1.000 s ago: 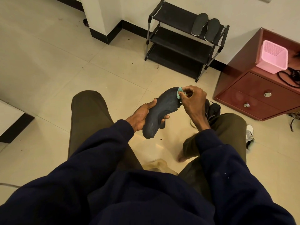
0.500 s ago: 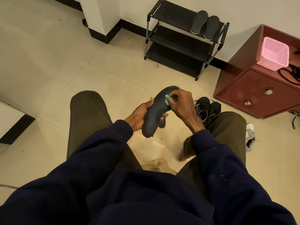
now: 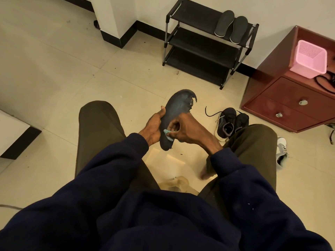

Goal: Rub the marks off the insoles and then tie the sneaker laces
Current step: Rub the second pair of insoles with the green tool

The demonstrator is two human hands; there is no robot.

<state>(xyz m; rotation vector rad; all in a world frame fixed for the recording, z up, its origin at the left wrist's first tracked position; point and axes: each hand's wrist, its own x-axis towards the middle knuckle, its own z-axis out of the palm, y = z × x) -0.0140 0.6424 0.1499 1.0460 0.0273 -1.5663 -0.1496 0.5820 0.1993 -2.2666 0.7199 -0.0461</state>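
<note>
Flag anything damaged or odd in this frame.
The insole in the left hand is torn and ragged along its far edge. Dark crumbs lie scattered on the floor. Nothing else stands out.

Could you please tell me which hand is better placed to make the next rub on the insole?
Right: the right hand pinches the eraser against the insole near its lower end, while the left hand grips its edge, steadying it.

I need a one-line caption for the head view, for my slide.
Left hand holds a dark insole while the right hand presses a small teal object against its near end.
</note>
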